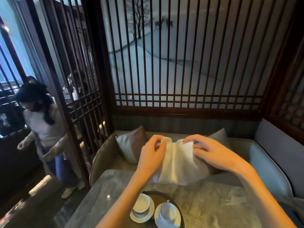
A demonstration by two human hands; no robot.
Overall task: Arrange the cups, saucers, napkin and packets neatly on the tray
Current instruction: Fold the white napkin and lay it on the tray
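Upper centre to right of frame: dark wooden lattice screen (pixel 181 102), with a pale painted panel of bare trees behind its bars.

Right and centre: grey upholstered bench (pixel 266 162) wrapping round the far side of the table. Two cushions on it: brown-and-white cushion (pixel 131 143) left of centre, grey cushion (pixel 218 135) right of centre, partly hidden by the right hand.

Lower centre: grey marbled table (pixel 213 208).

Left of frame: a person in a pale top (pixel 44 125), standing beyond a second lattice partition, well apart from the table.

Centre: white napkin (pixel 177 163), held up in the air over the far edge of the table, hanging creased from its top edge. It touches neither table nor tray.

Left hand (pixel 153 155): fingers curled, pinching the napkin's upper left corner.

Right hand (pixel 212 152): fingers curled over the napkin's upper right part, gripping it.

Lower centre, between the forearms: dark round tray (pixel 157 196) on the table.

Left saucer (pixel 136 218) lies at the tray's left edge; cannot tell whether it sits wholly on the tray. Right saucer (pixel 166 223) is just beside it, cut off by the bottom of the frame.

Left cup (pixel 141 203) is upright on the left saucer. Right cup (pixel 167 211) is upright on the right saucer, its handle toward the far side.
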